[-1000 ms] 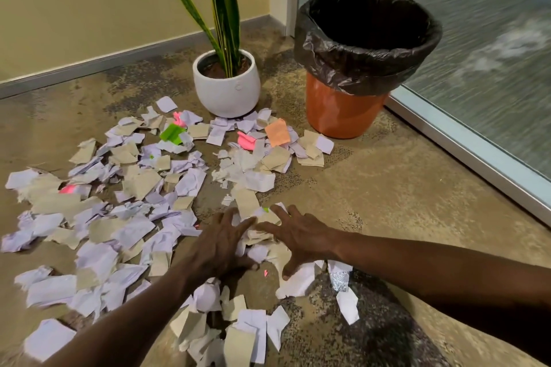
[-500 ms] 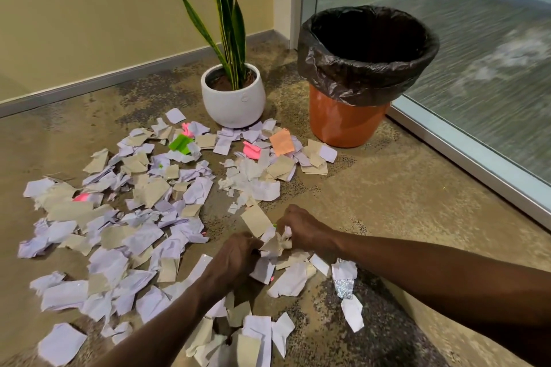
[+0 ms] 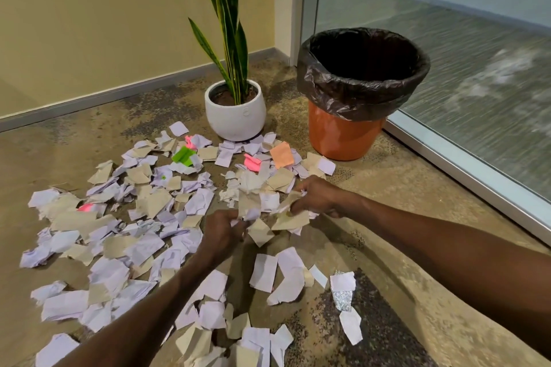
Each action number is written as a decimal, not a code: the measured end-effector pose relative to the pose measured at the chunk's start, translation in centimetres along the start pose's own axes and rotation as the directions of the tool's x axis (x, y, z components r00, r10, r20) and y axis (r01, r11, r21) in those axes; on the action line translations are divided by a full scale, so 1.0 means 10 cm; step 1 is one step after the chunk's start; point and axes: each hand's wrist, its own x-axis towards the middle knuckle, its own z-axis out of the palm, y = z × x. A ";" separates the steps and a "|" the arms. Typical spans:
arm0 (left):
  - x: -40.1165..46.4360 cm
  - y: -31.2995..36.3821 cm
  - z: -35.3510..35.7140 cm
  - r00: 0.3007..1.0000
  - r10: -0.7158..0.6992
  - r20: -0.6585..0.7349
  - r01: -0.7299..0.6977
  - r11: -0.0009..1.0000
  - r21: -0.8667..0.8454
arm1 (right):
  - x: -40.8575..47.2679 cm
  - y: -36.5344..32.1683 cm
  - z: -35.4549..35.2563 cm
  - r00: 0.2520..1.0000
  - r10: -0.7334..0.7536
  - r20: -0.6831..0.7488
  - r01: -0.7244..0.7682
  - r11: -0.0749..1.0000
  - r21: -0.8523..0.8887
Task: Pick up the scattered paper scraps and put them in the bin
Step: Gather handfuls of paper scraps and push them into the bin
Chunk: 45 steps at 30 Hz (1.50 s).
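1. Our left hand [image 3: 222,231] and right hand [image 3: 317,198] each grip a bunch of paper scraps [image 3: 269,217] just above the floor [image 3: 387,217].
2. The bin [image 3: 362,92] stands beyond, nearer our right hand; many scraps remain scattered leftward.
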 end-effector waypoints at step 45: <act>1.32 1.43 -0.01 0.998 0.055 0.018 -0.038 0.847 -0.530 | -0.30 -0.58 -0.98 0.958 -0.277 -0.071 0.284 0.951 0.120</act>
